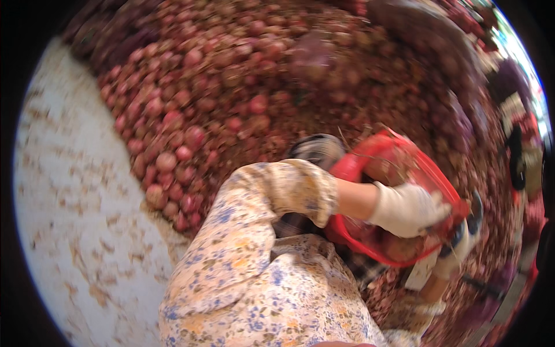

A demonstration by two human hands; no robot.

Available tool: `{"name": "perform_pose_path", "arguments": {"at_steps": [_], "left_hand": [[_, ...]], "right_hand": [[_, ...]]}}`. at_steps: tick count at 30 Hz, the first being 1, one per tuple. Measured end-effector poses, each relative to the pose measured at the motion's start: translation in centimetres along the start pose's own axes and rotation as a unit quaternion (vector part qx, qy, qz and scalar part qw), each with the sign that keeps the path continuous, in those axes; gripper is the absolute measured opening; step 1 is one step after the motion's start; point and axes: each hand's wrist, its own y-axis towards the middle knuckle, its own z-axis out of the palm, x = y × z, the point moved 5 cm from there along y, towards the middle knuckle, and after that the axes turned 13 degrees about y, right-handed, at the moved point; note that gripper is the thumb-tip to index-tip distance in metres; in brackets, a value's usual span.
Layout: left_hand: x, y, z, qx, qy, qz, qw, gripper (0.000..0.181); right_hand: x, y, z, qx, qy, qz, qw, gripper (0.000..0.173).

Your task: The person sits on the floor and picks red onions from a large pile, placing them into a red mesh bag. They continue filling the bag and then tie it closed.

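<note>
A red plastic basket (pixel 442 182) with several red onions (pixel 403 247) in it sits tilted just right of my body. My left hand (pixel 409 210), in a white knit glove, reaches across into the basket, fingers near its right side. Blur hides whether it holds anything. Outside that same side is my right hand (pixel 459 245), in a glove with a dark blue coating. Its thumb and fingers lie around the basket's reddish edge.
A large heap of red onions (pixel 195 99) spreads ahead. Full purple mesh sacks (pixel 117 39) lie at the back left, and another big sack (pixel 425 34) at the upper right. Onion skins litter the pale floor (pixel 86 195) on the left. Dry skins cover the ground at right.
</note>
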Motion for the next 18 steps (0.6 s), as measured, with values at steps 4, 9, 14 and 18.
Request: {"name": "perform_pose_path", "arguments": {"at_steps": [4,9,14,18], "left_hand": [[0.4,2.1,4.0,-0.024,0.058,-0.032,0.997,0.050],[4.8,-3.6,-2.8,-0.161,-0.087,0.032,0.983,0.042],[26.4,-20.4,-8.3,-0.291,0.085,-0.264,0.916,0.030],[44.0,-44.3,2.0,0.106,0.379,-0.578,0.714,0.058]], "right_hand": [[-2.3,1.7,-1.1,-0.152,-0.111,-0.058,0.981,0.047],[-1.2,0.6,4.7,-0.032,-0.379,-0.173,0.908,0.050],[-2.4,1.8,2.6,0.009,-0.465,-0.064,0.883,0.061],[-3.2,2.3,3.6,0.067,-0.385,-0.009,0.921,0.065]]}}
